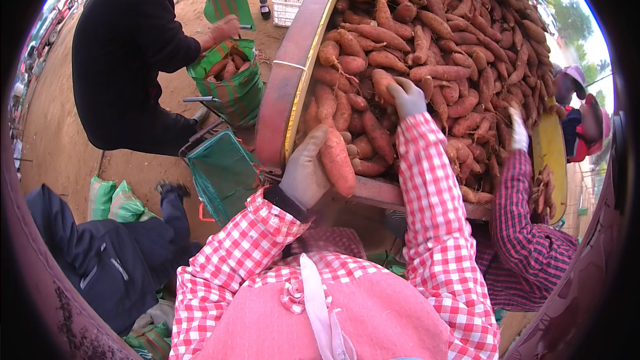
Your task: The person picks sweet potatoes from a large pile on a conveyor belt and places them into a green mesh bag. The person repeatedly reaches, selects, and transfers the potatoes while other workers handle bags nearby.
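Observation:
A large heap of sweet potatoes (pixel 430 50) fills a metal cart bed. My left hand (pixel 307 167), in a pale glove, is closed around a long sweet potato (pixel 340 162) over the bed's near left corner; other sweet potatoes lie close by its fingertips. Farther up and to the right, my right hand (pixel 410 97), gloved too, has its fingers on the end of another sweet potato (pixel 383 85) on the heap, thumb partly hidden.
The red side wall of the cart (pixel 282 90) runs along the left. Beyond it a person in black holds a green striped sack (pixel 235 95) of sweet potatoes. A green crate (pixel 225 170) stands nearer. At right, a co-worker's gloved hand (pixel 518 130) reaches over the heap. A white basket (pixel 287 10) stands behind.

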`<state>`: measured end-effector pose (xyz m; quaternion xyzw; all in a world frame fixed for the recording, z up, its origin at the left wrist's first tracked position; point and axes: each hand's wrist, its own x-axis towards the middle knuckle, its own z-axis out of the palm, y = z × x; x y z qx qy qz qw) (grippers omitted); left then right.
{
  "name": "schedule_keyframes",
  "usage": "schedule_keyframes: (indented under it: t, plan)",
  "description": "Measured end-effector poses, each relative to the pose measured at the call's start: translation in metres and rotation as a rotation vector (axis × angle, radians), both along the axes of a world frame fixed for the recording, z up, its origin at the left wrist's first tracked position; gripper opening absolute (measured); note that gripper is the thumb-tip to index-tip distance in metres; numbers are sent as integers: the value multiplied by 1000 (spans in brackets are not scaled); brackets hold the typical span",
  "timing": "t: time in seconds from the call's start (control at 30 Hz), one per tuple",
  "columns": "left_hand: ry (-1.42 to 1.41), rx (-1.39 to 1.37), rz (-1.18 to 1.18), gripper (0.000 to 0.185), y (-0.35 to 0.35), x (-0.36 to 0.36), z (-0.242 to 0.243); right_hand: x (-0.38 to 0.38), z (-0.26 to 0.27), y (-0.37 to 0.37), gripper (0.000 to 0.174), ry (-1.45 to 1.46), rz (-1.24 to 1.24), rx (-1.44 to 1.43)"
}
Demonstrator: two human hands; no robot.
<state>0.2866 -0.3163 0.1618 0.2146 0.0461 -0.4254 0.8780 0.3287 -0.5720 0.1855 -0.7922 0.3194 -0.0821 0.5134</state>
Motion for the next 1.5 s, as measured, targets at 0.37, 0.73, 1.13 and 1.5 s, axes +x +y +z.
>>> schedule_keyframes:
  t: [0.37, 0.73, 1.13, 1.5]
  plan:
    - [-505, 114, -231, 98, 31, -16, 43, -145, 43, 73, 32, -548, 629, -191]
    - [-648, 792, 335, 72, 214, -23, -42, -75, -28, 14, 53, 150, 598, -765]
    - [-562, 342, 98, 69, 23, -35, 50, -99, 36, 67, 55, -536, 780, -205]
    - [-1087, 986, 298, 66, -63, 13, 15, -39, -3, -59, 41, -506, -7, -929]
